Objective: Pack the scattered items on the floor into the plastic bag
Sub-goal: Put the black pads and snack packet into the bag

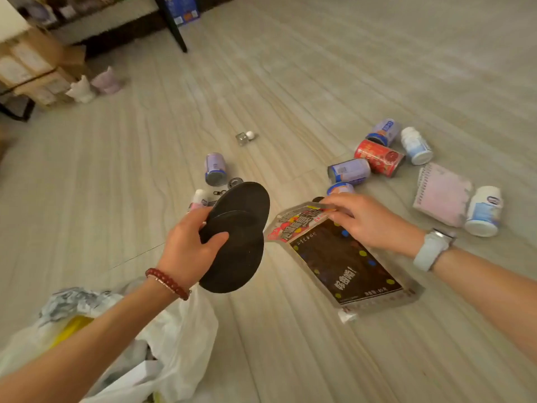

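Head view, looking down at a pale plank floor (290, 82). Our left hand (189, 248) grips two black round discs (235, 237), thumb curled over the near one, holding them clear of the floor. Beneath the left forearm lies the white plastic bag (180, 330), crumpled and open, something yellow showing inside. Our right hand (366, 219) pinches the top edge of a flat packet (340, 257), dark-faced with a red and white header; its lower end rests on the floor, the upper end tilted up. The hands are apart, each clamped on its own thing. A red bead bracelet (168, 282) sits on the left wrist, a white watch (433, 248) on the right. Scattered beyond: a purple can (215, 169) lying alone near the discs, a red can (379, 157) touching two purple cans (350, 171) at right, two white bottles (417, 145), one beside a pink spiral notebook (443, 193). A small white ball (250, 135) lies farther off, just beside a small clear object we cannot identify. Cardboard boxes (29, 62) stand at far left.
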`<act>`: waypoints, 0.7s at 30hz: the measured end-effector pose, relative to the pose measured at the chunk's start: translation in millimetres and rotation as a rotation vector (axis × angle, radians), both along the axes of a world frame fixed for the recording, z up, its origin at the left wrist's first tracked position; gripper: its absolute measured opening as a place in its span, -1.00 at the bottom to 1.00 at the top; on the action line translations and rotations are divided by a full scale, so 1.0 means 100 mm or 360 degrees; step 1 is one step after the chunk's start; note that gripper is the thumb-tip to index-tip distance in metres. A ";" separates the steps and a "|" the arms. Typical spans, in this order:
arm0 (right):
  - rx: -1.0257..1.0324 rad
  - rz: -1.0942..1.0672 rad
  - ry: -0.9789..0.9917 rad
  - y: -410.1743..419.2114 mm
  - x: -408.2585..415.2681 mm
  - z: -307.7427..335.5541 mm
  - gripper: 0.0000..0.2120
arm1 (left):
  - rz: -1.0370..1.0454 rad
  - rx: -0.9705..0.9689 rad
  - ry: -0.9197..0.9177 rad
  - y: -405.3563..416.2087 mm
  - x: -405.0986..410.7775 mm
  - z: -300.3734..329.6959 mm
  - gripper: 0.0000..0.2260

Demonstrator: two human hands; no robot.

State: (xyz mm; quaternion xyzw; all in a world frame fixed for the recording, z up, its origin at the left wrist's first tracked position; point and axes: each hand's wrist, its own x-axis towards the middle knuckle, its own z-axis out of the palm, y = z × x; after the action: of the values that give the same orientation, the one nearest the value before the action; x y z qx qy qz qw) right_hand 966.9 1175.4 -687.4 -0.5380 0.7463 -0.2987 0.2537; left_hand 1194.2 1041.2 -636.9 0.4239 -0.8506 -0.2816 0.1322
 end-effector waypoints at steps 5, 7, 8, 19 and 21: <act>-0.0487 -0.0160 -0.0274 -0.61 0.71 0.26 -0.82 | 0.0546 -0.0081 0.0295 -0.27 1.20 0.30 -0.73; -0.0661 -0.0262 -0.0394 -0.83 0.97 0.40 -0.80 | 0.0814 0.0079 0.0470 -0.34 1.66 0.32 -0.73; -0.0752 -0.0309 -0.0450 -0.93 1.10 0.46 -0.78 | 0.0908 0.0193 0.0517 -0.39 1.87 0.29 -0.74; -0.0922 -0.0241 -0.0853 -1.72 2.55 0.51 -0.78 | 0.1033 0.0706 0.0079 -0.48 2.77 -0.22 -0.65; -0.0851 -0.0242 -0.0903 -1.77 2.70 0.43 -0.78 | 0.1096 0.0473 -0.0035 -0.52 2.80 -0.32 -0.65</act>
State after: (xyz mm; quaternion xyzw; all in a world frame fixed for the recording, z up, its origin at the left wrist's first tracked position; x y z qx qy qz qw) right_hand 1237.2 998.7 -644.3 -0.4243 0.5802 -0.6373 0.2779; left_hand 1473.9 989.5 -668.4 0.7028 -0.6094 -0.3364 0.1471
